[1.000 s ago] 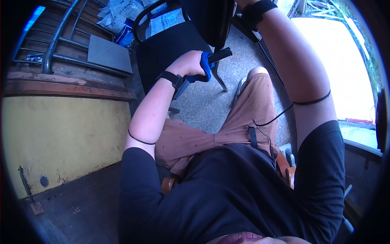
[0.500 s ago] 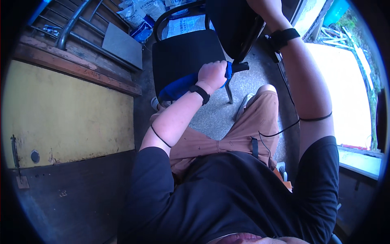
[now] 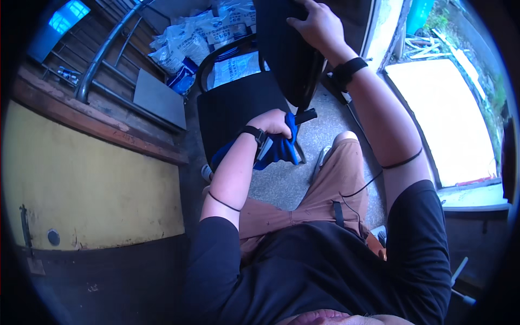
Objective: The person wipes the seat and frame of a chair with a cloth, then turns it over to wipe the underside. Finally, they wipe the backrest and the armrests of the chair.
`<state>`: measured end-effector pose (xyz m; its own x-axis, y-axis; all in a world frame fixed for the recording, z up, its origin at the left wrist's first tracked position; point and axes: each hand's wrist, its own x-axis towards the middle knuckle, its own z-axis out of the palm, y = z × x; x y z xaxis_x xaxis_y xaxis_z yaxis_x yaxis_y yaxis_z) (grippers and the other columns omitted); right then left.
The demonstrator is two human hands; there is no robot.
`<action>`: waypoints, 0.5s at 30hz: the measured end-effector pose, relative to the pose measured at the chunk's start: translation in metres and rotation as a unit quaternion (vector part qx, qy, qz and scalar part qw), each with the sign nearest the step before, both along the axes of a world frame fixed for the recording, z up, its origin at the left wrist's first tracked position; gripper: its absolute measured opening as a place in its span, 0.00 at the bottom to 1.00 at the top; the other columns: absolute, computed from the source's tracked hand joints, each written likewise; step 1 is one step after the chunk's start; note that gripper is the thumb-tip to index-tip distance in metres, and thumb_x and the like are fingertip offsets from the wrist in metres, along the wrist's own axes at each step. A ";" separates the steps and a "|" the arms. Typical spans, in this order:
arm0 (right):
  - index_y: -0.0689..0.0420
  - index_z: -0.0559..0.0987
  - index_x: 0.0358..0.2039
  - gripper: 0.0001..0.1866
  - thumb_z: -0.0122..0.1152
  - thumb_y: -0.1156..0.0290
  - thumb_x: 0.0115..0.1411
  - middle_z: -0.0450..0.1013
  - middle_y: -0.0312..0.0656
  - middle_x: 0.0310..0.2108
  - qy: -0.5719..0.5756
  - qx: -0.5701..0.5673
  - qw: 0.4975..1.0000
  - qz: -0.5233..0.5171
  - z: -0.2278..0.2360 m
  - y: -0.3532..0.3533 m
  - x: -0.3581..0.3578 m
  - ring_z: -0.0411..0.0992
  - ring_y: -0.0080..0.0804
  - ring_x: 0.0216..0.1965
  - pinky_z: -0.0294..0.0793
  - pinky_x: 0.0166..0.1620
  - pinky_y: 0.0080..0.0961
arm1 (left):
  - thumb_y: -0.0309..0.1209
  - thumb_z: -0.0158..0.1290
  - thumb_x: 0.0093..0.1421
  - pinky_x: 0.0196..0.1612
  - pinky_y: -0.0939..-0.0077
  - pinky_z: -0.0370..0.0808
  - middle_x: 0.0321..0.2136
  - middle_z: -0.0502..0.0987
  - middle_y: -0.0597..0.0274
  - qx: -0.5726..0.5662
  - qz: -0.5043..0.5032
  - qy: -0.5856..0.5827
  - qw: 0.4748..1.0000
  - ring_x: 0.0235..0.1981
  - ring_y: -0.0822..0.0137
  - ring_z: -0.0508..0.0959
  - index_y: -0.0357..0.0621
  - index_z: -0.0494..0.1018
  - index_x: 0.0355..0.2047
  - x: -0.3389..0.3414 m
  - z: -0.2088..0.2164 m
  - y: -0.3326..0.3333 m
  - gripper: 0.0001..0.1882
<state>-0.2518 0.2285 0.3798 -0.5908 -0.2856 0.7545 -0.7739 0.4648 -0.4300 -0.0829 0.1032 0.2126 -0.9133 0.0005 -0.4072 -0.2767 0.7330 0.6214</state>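
A black chair's seat (image 3: 238, 100) and tall backrest (image 3: 284, 51) stand in front of me. My left hand (image 3: 271, 123) is closed round a blue cloth (image 3: 281, 151), which hangs in loose folds below my fingers. From the cloth's far side pokes the rounded end of a black bar (image 3: 306, 115); it looks like the chair's near armrest, mostly covered. Higher up, my right hand (image 3: 320, 27) lies at the backrest's upper edge, thumb and fingers apart. Whether its fingertips press on the backrest I cannot tell.
White printed bags (image 3: 189, 40) and a blue-and-white bucket (image 3: 181, 81) are piled behind the chair. To the left are a metal rail (image 3: 105, 49), a grey board (image 3: 160, 97) and a yellow panel (image 3: 97, 189). A bright white panel (image 3: 441, 119) lies outside on the right.
The view has shifted, so the chair appears lower and further left. The blue cloth, earlier stretched along the bar, now droops below my left hand. More of my right hand shows.
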 end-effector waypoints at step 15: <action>0.55 0.78 0.59 0.29 0.72 0.61 0.57 0.75 0.53 0.50 -0.175 0.013 0.982 0.069 0.019 0.003 0.017 0.78 0.50 0.48 0.80 0.52 0.37 | 0.35 0.64 0.48 0.51 0.57 0.78 0.41 0.83 0.45 -0.150 0.051 0.071 0.985 0.44 0.47 0.82 0.40 0.79 0.43 0.021 0.011 0.020 0.22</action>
